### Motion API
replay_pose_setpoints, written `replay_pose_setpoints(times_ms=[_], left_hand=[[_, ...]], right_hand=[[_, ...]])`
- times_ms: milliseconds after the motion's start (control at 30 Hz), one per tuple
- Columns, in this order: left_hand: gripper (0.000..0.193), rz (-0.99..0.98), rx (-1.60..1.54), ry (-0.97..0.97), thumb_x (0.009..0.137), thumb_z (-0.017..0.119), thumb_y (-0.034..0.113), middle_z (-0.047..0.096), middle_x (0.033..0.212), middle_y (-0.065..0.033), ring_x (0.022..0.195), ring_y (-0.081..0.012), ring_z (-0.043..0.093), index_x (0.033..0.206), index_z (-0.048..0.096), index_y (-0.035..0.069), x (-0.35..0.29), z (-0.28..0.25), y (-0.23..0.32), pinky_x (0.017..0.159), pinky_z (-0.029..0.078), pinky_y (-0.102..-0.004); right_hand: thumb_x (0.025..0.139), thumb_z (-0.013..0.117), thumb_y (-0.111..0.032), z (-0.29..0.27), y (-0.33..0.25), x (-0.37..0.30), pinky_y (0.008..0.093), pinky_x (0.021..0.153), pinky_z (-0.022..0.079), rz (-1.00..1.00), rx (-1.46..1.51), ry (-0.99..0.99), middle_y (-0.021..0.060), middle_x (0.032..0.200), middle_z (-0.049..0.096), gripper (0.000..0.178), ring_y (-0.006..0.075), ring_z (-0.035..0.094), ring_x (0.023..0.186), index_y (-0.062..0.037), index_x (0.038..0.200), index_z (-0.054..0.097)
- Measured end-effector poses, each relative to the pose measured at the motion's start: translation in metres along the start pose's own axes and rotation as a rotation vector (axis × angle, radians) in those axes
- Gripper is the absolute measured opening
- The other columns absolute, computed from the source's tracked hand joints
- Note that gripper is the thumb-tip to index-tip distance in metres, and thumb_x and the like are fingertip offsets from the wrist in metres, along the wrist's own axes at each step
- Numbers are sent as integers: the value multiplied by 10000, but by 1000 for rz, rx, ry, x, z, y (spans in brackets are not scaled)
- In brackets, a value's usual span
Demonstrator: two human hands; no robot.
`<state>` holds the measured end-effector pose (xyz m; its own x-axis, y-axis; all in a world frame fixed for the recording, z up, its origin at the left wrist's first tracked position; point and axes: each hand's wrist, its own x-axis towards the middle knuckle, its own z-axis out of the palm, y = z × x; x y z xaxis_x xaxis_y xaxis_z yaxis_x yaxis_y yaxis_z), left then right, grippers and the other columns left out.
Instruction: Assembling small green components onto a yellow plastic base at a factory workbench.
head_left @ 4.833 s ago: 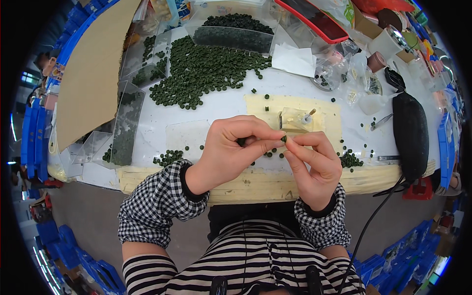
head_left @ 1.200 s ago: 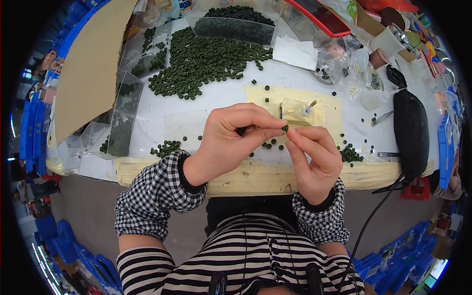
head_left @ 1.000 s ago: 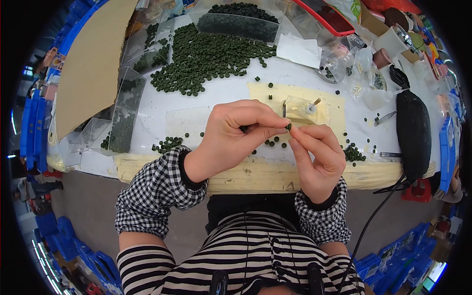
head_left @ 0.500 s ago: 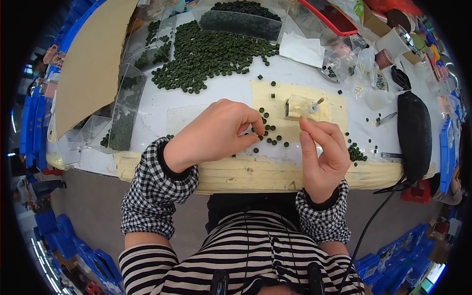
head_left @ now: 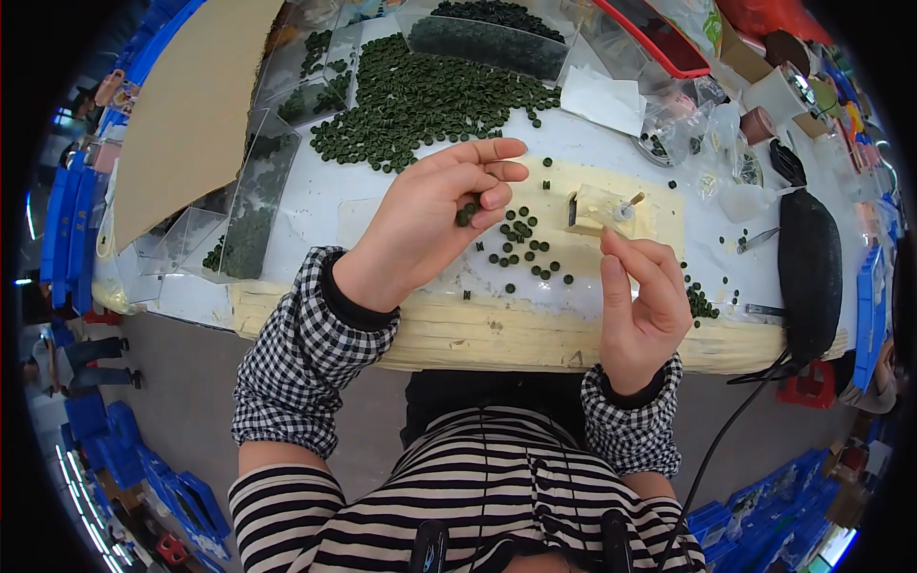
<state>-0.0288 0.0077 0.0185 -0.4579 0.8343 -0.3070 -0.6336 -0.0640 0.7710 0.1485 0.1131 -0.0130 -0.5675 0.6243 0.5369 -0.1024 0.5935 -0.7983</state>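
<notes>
My left hand (head_left: pixel 430 215) is turned partly palm-up above the table, its fingers curled around dark green grooved discs (head_left: pixel 467 212); how many is hidden. Below and right of it lie several loose discs of the same kind (head_left: pixel 517 229), scattered on the white and yellow surface. My right hand (head_left: pixel 647 304) is closed, thumb and forefinger tips brought near each other; anything between them is too small to make out. Just beyond those fingertips sits a small tape-covered block (head_left: pixel 598 210) with a short upright peg (head_left: pixel 630 205) on it.
A big heap of green discs (head_left: pixel 430 95) spreads at the back, beside clear plastic bins (head_left: pixel 258 205). Cardboard (head_left: pixel 186 124) leans at the left. A red-edged phone (head_left: pixel 659 36), white paper (head_left: pixel 604 99), plastic bags and a black pouch (head_left: pixel 807 272) lie right. Padded tape covers the front edge (head_left: pixel 497 339).
My left hand has lifted from the loose discs and turned palm-up, with green discs now in its fingers. The right hand keeps its pose beside the block. The whole view has shifted slightly.
</notes>
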Motion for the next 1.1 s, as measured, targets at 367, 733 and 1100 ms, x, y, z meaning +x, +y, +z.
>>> replay_pose_setpoints(times_ms=[367, 733, 1100], left_hand=[[289, -97, 45, -205, 998, 476, 186, 622, 861, -29, 536, -14, 343, 1169, 540, -38, 2, -8, -10, 479, 307, -153], [272, -37, 115, -172, 952, 559, 138, 666, 974, -60, 522, -10, 314, 1188, 592, 6, -1, 0, -13, 472, 303, -137], [206, -51, 269, -148, 887, 635, 54, 689, 989, -77, 618, 7, 476, 1090, 650, 20, -1, 1, -18, 496, 330, -139]], right_hand=[[821, 655, 53, 0, -2, 1, 241, 719, 472, 8, -6, -20, 88, 881, 625, 228, 151, 596, 794, 5, 1040, 695], [812, 669, 5, -25, 3, 50, 287, 757, 470, -165, -329, 77, 103, 918, 644, 191, 201, 611, 836, -10, 1000, 696], [801, 686, -24, -22, 14, 53, 302, 767, 456, -96, -395, -105, 101, 889, 641, 91, 216, 592, 858, -9, 889, 672]])
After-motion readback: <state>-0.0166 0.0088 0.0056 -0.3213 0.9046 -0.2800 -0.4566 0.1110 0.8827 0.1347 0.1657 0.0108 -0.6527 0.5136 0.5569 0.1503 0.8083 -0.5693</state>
